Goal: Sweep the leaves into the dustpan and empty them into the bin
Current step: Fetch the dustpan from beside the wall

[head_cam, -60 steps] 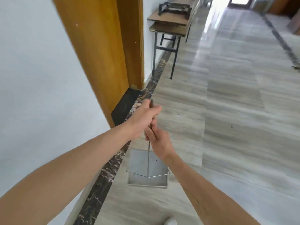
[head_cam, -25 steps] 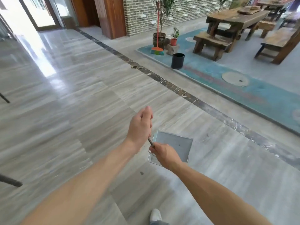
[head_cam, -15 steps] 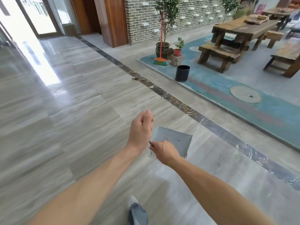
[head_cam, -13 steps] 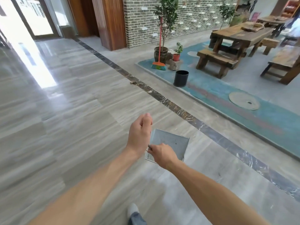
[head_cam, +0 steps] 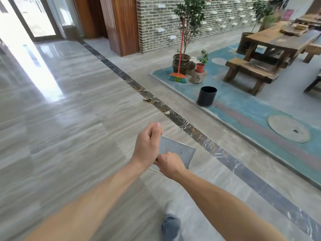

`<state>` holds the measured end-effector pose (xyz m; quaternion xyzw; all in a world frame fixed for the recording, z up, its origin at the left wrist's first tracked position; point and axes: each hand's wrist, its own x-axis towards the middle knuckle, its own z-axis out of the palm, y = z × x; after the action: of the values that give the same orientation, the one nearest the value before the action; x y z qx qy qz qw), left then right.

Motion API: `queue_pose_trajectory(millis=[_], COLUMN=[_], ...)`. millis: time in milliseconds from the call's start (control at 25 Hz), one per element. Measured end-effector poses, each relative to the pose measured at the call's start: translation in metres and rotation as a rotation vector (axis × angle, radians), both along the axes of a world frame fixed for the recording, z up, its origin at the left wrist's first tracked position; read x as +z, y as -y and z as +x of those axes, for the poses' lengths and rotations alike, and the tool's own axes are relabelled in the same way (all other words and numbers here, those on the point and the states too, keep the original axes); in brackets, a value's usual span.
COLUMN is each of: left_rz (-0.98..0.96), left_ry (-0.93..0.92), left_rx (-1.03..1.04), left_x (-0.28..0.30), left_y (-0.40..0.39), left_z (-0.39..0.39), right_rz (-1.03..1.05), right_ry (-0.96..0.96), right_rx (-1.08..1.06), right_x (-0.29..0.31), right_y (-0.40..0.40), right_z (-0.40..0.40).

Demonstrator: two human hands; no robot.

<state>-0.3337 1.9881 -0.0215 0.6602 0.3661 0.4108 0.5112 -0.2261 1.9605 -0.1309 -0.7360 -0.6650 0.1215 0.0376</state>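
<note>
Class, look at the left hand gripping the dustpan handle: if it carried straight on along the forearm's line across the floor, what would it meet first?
Probably the leaves on the dark marble strip. The left hand points up and slightly right; only bare floor lies between, though depth is hard to judge.

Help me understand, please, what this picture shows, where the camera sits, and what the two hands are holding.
There is no machine here: the camera is worn on a person's head, looking forward and down, so both bare forearms reach into view from below. The left hand and right hand are both closed on the thin handle of a flat grey metal dustpan, carried above the grey striped floor. Ahead, a small clump of brown dry leaves lies on the dark marble strip. Beyond stand a black round bin and an orange-handled broom leaning by a large potted plant.
</note>
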Motion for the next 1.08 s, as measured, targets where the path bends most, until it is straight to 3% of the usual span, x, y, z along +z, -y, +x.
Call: queue_pose_trajectory(millis=[360, 680, 1080], left_rz=[0.007, -0.068, -0.132], left_ry=[0.006, 0.042, -0.083], left_rx=[0.122, 0.234, 0.160], left_x=[0.022, -0.004, -0.028], left_y=[-0.281, -0.541, -0.847], left_z=[0.141, 0.192, 0.265], right_rz=[0.027, 0.019, -0.034], right_ry=[-0.089, -0.128, -0.198], right_rx=[0.078, 0.087, 0.068], right_x=[0.021, 0.003, -0.013], right_y=[-0.290, -0.536, -0.830], right_z=[0.139, 0.188, 0.240])
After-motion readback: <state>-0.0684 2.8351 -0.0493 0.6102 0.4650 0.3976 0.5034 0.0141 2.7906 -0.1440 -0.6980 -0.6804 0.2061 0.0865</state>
